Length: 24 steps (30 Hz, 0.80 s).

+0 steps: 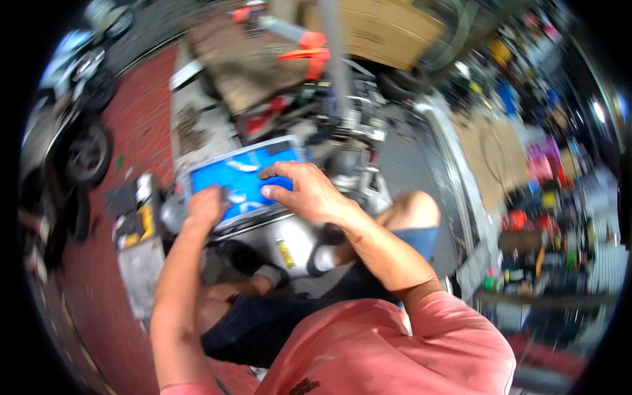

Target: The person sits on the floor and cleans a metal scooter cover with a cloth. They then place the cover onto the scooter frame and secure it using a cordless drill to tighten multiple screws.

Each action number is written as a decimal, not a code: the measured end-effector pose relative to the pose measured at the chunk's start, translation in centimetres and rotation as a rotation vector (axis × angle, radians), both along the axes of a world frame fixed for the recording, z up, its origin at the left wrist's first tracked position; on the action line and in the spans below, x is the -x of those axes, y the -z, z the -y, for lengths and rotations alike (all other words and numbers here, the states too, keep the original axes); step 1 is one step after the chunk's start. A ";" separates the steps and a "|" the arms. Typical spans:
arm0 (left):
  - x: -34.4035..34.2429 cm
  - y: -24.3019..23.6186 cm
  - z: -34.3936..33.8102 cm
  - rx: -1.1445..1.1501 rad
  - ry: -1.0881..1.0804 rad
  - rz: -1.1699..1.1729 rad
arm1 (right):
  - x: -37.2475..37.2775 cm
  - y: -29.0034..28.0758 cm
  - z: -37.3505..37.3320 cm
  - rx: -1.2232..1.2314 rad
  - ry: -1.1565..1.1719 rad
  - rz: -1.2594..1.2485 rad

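Note:
A rectangular, tray-like thing (214, 174) with a bright blue face and a pale grey rim lies before my knees, tilted in view. Small greyish pieces, too blurred to name, rest on the blue. My left hand (207, 208) is at its near left part, fingers curled together beside a small grey piece; what they hold is hidden. Over the right part reaches my right hand (306, 191), its thumb and forefinger stretched out and apart, with nothing seen between them.
Metal machine parts (352, 155) crowd the area just beyond my right hand. A cardboard box (388, 33) stands at the far side, near an orange-tipped tool (309, 49). A yellow and black item (135, 224) lies left. Motorcycles (85, 151) stand further left; cluttered goods (546, 224) fill the right.

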State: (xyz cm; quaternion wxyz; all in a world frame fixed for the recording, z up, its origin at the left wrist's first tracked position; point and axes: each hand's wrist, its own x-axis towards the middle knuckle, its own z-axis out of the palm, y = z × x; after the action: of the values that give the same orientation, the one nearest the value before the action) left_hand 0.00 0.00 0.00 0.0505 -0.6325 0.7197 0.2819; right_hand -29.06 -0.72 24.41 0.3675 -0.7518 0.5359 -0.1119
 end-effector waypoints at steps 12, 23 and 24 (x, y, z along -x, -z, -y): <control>-10.4 -3.3 14.6 0.178 0.254 -0.025 | 28.0 6.1 -28.8 0.720 1.526 0.161; -12.5 -5.1 16.8 0.363 0.543 0.212 | 26.9 36.1 -49.2 -0.238 2.067 0.601; -14.3 -5.0 18.1 0.376 0.565 0.210 | 28.2 37.5 -49.0 -0.226 2.073 0.740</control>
State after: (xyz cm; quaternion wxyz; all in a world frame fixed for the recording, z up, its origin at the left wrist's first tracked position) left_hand 14.29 -18.08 4.99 0.0829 -0.4323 0.8964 0.0527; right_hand -57.25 48.30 -13.09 0.2998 0.1790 0.7700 -0.5340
